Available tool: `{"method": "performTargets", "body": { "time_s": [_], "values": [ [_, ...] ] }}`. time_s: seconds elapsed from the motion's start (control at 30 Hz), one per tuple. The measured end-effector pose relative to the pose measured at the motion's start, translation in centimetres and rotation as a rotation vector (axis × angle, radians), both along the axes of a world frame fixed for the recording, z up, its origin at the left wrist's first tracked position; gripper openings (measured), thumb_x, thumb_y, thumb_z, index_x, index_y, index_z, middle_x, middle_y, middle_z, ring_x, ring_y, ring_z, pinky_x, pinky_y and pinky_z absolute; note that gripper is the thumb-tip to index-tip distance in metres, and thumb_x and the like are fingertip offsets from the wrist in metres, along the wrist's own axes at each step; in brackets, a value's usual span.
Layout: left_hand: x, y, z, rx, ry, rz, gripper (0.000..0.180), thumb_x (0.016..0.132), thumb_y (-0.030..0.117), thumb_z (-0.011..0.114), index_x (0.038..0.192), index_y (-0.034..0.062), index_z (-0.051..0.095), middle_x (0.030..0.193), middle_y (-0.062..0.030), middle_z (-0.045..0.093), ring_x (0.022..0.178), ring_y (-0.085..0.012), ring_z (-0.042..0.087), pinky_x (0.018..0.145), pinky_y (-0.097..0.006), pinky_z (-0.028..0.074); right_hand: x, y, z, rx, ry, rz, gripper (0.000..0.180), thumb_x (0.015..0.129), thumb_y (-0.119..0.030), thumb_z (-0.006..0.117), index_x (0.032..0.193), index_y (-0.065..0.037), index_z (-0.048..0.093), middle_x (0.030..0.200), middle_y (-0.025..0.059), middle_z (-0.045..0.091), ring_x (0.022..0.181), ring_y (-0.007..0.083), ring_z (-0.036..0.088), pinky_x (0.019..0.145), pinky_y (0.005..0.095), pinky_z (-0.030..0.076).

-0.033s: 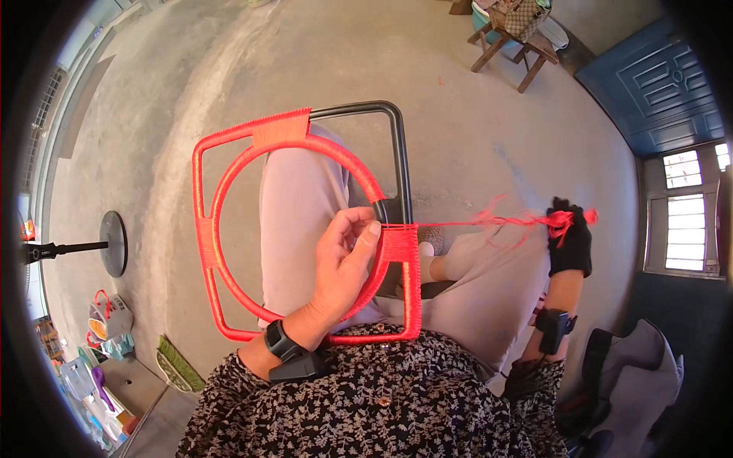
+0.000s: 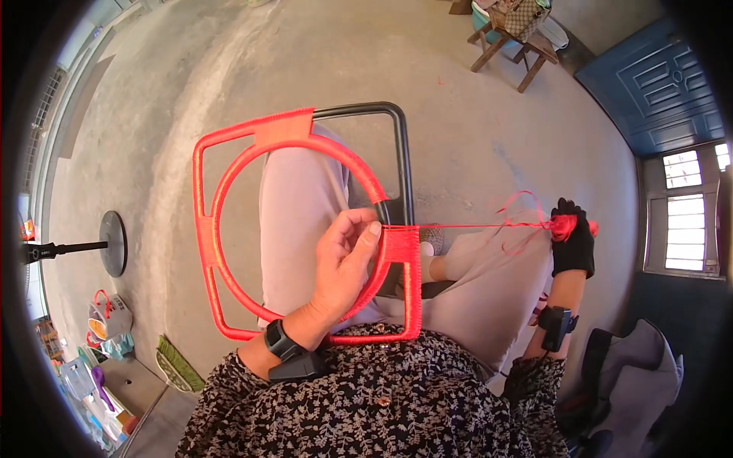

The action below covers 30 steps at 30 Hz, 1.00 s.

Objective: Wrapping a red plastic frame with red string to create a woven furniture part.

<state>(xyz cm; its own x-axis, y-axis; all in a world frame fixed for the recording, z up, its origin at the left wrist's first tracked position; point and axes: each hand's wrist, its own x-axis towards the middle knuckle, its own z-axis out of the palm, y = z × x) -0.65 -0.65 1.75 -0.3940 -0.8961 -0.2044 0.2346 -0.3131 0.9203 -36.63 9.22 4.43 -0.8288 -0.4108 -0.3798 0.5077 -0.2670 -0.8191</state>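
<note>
A square frame with an inner ring rests on my lap, mostly wrapped in red cord; its upper right corner is bare black. My left hand reaches through the ring, thumb and fingers closed on the right-hand bridge between ring and outer edge, where the wrapping ends. From there a taut strand of red cord runs right to my right hand. That hand, in a black fingerless-looking glove, is closed round a bundle of red cord. Loose loops of cord hang beside it.
A wooden stool with a patterned bag stands at the far right, near a blue door. On the left are a round black stand base, a white bucket and a green brush. Grey fabric lies at the lower right.
My right hand has shifted slightly to the right. The loose cord strands near it have changed from a spread tangle to a raised loop. The left hand and frame have barely moved.
</note>
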Motion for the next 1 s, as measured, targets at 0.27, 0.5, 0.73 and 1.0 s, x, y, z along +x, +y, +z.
{"method": "performTargets", "body": {
  "time_s": [0.27,0.5,0.73,1.0],
  "values": [
    [0.0,-0.1,-0.3,0.174,0.081,-0.097,0.014,0.095,0.018,0.054,0.099,0.0050,0.055,0.083,0.0011,0.060,0.071,-0.0045,0.058,0.060,-0.020,0.050,9.2,-1.6,-3.9,0.166,0.324,0.689,0.034,0.092,-0.017,0.050,0.119,0.004,0.047,0.064,-0.0014,0.043,0.052,0.0087,0.044,0.050,0.0228,0.038],
    [-0.2,-0.2,0.3,0.267,0.169,-0.068,0.016,0.096,0.021,0.052,0.096,0.0052,0.054,0.078,-0.0055,0.063,0.060,-0.0114,0.061,0.053,-0.024,0.051,14.5,-3.9,-2.9,0.225,0.208,1.336,0.023,0.093,-0.028,0.053,0.087,-0.006,0.056,0.087,0.0092,0.060,0.081,0.0165,0.060,0.070,0.0269,0.048],
    [-0.3,-0.1,0.3,0.326,0.209,-0.102,0.014,0.094,0.021,0.054,0.092,0.0065,0.055,0.075,-0.0066,0.065,0.057,-0.0142,0.063,0.048,-0.025,0.053,16.5,-5.6,-1.9,-0.368,-0.438,0.813,0.022,0.095,-0.029,0.050,0.084,-0.010,0.049,0.079,0.0029,0.048,0.077,0.0169,0.049,0.064,0.0276,0.040],
    [-0.3,-0.1,-0.2,0.343,0.204,-0.139,0.015,0.094,0.021,0.054,0.091,0.0063,0.055,0.074,-0.0058,0.064,0.056,-0.0132,0.063,0.047,-0.025,0.053,15.6,-5.5,-2.6,0.145,-0.287,0.642,0.027,0.095,-0.035,0.045,0.095,-0.009,0.054,0.072,0.0037,0.054,0.065,0.0188,0.057,0.055,0.0279,0.044]
  ]
}}
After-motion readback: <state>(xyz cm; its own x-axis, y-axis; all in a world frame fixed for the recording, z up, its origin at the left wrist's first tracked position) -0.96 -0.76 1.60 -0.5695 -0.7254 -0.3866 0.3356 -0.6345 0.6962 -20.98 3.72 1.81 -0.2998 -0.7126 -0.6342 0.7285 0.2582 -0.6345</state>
